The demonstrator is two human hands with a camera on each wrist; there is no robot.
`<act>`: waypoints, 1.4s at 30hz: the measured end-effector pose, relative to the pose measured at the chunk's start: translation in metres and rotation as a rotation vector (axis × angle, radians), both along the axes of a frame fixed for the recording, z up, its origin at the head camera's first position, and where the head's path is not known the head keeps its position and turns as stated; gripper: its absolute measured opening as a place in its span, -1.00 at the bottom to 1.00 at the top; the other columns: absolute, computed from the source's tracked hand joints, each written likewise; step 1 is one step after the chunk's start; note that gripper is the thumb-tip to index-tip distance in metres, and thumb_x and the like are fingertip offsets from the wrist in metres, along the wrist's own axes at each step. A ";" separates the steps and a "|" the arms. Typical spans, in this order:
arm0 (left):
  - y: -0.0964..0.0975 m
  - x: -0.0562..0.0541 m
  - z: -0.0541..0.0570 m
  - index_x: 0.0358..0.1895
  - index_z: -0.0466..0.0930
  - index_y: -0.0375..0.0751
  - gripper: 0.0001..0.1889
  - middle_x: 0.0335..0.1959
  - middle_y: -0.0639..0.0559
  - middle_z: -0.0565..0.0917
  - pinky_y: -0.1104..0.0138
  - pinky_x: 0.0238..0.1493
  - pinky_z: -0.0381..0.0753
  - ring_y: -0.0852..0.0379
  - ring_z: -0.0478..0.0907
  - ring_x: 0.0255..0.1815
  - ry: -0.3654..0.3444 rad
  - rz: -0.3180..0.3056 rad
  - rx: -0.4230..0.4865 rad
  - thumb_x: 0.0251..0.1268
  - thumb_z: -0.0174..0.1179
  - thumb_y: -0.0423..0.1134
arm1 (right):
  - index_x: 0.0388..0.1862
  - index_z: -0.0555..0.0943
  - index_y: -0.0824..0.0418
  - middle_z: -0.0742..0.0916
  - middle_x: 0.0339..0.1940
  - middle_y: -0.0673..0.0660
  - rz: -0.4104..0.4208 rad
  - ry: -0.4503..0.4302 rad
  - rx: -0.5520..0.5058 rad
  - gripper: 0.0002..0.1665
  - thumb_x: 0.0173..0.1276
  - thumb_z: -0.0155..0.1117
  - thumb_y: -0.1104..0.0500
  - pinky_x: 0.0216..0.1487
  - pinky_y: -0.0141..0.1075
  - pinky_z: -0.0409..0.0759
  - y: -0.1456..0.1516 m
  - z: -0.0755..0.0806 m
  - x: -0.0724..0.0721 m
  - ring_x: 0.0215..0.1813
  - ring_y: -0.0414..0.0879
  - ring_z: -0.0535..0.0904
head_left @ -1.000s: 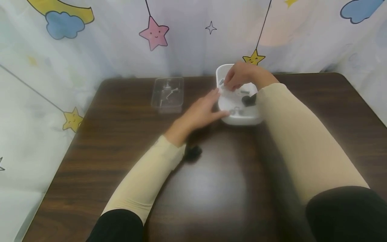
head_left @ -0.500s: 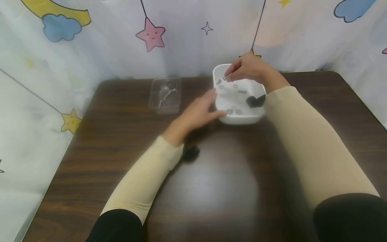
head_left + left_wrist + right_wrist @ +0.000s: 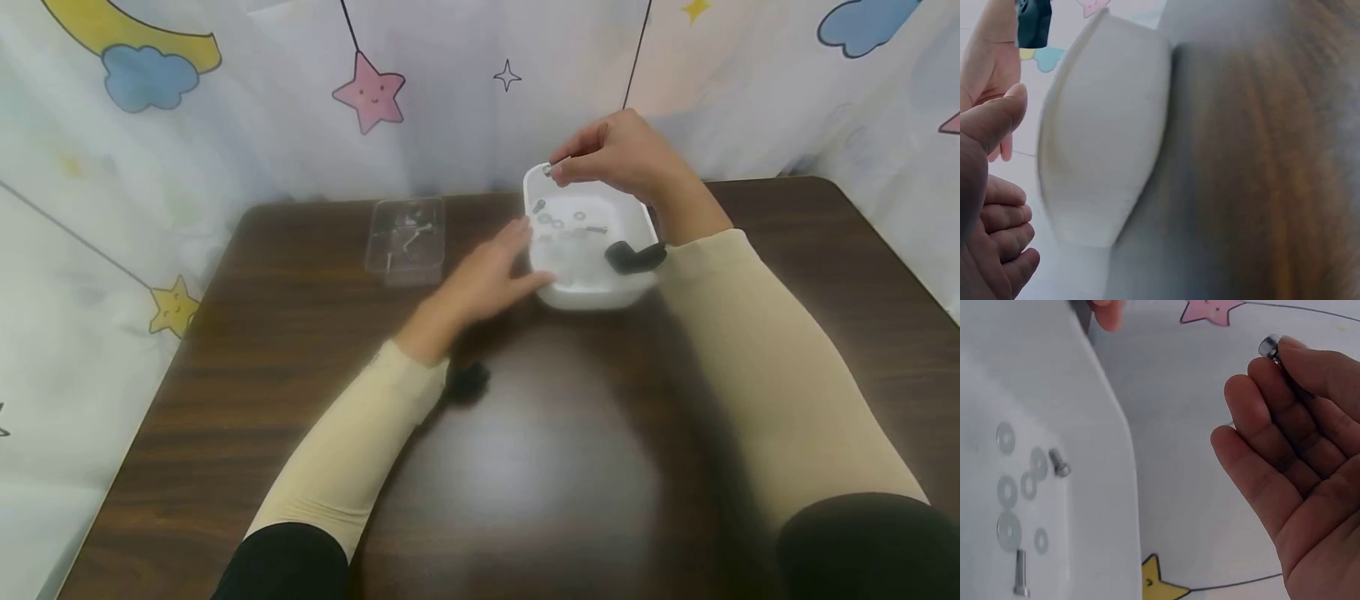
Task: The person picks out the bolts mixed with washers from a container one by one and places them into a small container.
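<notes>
Thumb and forefinger of my right hand (image 3: pixel 630 162) pinch a small metal screw (image 3: pixel 1270 346) by its knurled round head, above the far left rim of a white bin (image 3: pixel 596 298). My left hand (image 3: pixel 480 279) lies with straight fingers along the bin's left side, fingertips right at the rim. Inside the bin, the right wrist view shows one short screw (image 3: pixel 1059 464), a longer screw (image 3: pixel 1021 573) and several flat washers (image 3: pixel 1008 531). From the left wrist, the bin's smooth outer wall (image 3: pixel 1104 125) faces me, beside my curved fingers.
A clear plastic box (image 3: pixel 405 250) with several metal pieces in it stands left of the bin on the dark wooden table (image 3: pixel 300 400). Behind the table's far edge hangs a pale curtain (image 3: pixel 450 117) with printed stars and clouds. Black wrist cameras (image 3: pixel 636 257) sit on both wrists.
My right hand has risen out of the bin with a screw pinched in its fingertips and moved up to the far rim. My left hand has stayed at the bin's side.
</notes>
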State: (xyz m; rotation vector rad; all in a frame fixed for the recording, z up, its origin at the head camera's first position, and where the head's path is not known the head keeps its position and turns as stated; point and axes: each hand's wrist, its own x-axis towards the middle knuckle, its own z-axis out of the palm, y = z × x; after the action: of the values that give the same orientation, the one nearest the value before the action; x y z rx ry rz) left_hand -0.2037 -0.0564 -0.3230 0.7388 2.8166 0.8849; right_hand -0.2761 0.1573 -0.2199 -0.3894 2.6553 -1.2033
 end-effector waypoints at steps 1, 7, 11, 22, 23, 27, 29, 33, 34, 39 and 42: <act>-0.003 0.001 0.002 0.60 -0.08 0.09 -0.09 0.63 0.15 -0.04 0.26 0.60 -0.06 0.21 -0.14 0.62 0.009 0.003 0.004 0.31 0.08 0.34 | -0.08 0.76 0.05 0.81 -0.31 -0.10 0.005 0.014 -0.011 -0.61 0.15 0.51 -0.08 0.04 -0.29 0.49 -0.002 0.000 0.002 -0.04 -0.13 0.61; -0.028 0.006 0.015 0.58 0.03 -0.07 -0.11 0.63 0.15 -0.04 0.22 0.61 -0.07 0.18 -0.15 0.63 0.044 0.050 0.018 0.33 0.10 0.30 | -0.12 0.77 0.01 0.81 -0.25 -0.03 0.010 0.101 -0.023 -0.62 0.19 0.45 -0.18 -0.02 -0.31 0.50 -0.016 0.000 0.012 -0.04 -0.15 0.66; -0.050 0.011 0.023 0.56 0.06 -0.10 -0.14 0.62 0.10 -0.01 0.16 0.61 -0.08 0.16 -0.11 0.62 0.069 0.089 0.045 0.35 0.11 0.25 | -0.12 0.77 0.04 0.81 -0.22 -0.03 0.029 0.146 -0.056 -0.62 0.24 0.42 -0.17 0.02 -0.30 0.55 -0.030 -0.004 0.015 -0.07 -0.17 0.67; -0.100 0.014 0.031 0.55 0.11 -0.10 -0.19 0.59 0.00 0.09 0.19 0.60 0.01 0.10 0.03 0.59 0.104 0.177 0.120 0.36 0.16 0.18 | -0.15 0.76 0.13 0.78 -0.22 0.02 0.039 0.212 -0.077 -0.64 0.31 0.37 -0.12 -0.14 -0.35 0.61 -0.078 -0.029 0.019 -0.20 -0.16 0.60; -0.104 0.014 0.031 0.55 0.12 -0.09 -0.19 0.59 -0.01 0.10 0.18 0.60 0.02 0.09 0.04 0.59 0.105 0.185 0.126 0.36 0.17 0.18 | -0.16 0.76 0.14 0.77 -0.23 0.04 0.042 0.216 -0.070 -0.64 0.32 0.36 -0.12 -0.14 -0.34 0.61 -0.082 -0.032 0.020 -0.21 -0.15 0.59; -0.114 0.012 0.031 0.54 0.14 -0.04 -0.22 0.57 -0.01 0.15 0.16 0.59 0.05 0.06 0.08 0.58 0.113 0.203 0.144 0.35 0.18 0.15 | -0.26 0.73 0.15 0.73 -0.33 0.07 0.056 0.248 -0.041 -0.59 0.33 0.32 -0.18 -0.27 -0.30 0.59 -0.098 -0.042 0.023 -0.30 -0.10 0.56; -0.119 0.011 0.032 0.54 0.13 -0.01 -0.22 0.57 0.00 0.15 0.14 0.59 0.06 0.07 0.08 0.58 0.100 0.215 0.141 0.35 0.18 0.17 | -0.33 0.71 0.16 0.70 -0.39 0.07 0.056 0.281 -0.041 -0.58 0.33 0.31 -0.19 -0.33 -0.29 0.55 -0.105 -0.048 0.024 -0.35 -0.08 0.52; -0.126 0.011 0.034 0.55 0.11 0.02 -0.22 0.58 0.01 0.13 0.10 0.59 0.05 0.04 0.07 0.58 0.068 0.228 0.118 0.37 0.15 0.18 | -0.43 0.66 0.17 0.68 -0.47 0.05 0.049 0.332 -0.079 -0.56 0.36 0.29 -0.18 -0.36 -0.31 0.51 -0.114 -0.061 0.024 -0.38 -0.10 0.51; -0.128 0.011 0.034 0.56 0.10 0.02 -0.21 0.58 0.01 0.12 0.10 0.59 0.05 0.04 0.06 0.58 0.061 0.232 0.110 0.37 0.14 0.20 | -0.45 0.65 0.17 0.68 -0.47 0.06 0.050 0.341 -0.090 -0.55 0.37 0.28 -0.18 -0.34 -0.31 0.51 -0.116 -0.062 0.024 -0.38 -0.10 0.51; -0.137 0.012 0.036 0.57 0.06 -0.03 -0.19 0.58 -0.02 0.11 0.07 0.59 0.04 -0.01 0.06 0.58 0.033 0.251 0.085 0.37 0.13 0.21 | -0.35 0.67 0.12 0.70 -0.39 0.00 0.059 0.338 -0.084 -0.57 0.38 0.24 -0.21 -0.21 -0.32 0.53 -0.126 -0.067 0.024 -0.28 -0.14 0.55; -0.142 0.012 0.035 0.57 0.04 -0.04 -0.18 0.58 -0.04 0.10 0.04 0.58 0.04 -0.04 0.07 0.58 0.011 0.260 0.068 0.38 0.12 0.20 | -0.25 0.70 0.08 0.73 -0.29 -0.05 0.071 0.314 -0.089 -0.65 0.37 0.27 -0.17 -0.11 -0.33 0.56 -0.132 -0.068 0.025 -0.20 -0.18 0.57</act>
State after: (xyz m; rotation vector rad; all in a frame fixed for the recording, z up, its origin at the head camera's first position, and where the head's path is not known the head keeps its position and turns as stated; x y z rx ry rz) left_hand -0.1916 -0.1989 -0.2879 0.3898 2.9509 1.0195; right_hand -0.2510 0.0253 -0.2874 -0.7370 2.8212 -1.3383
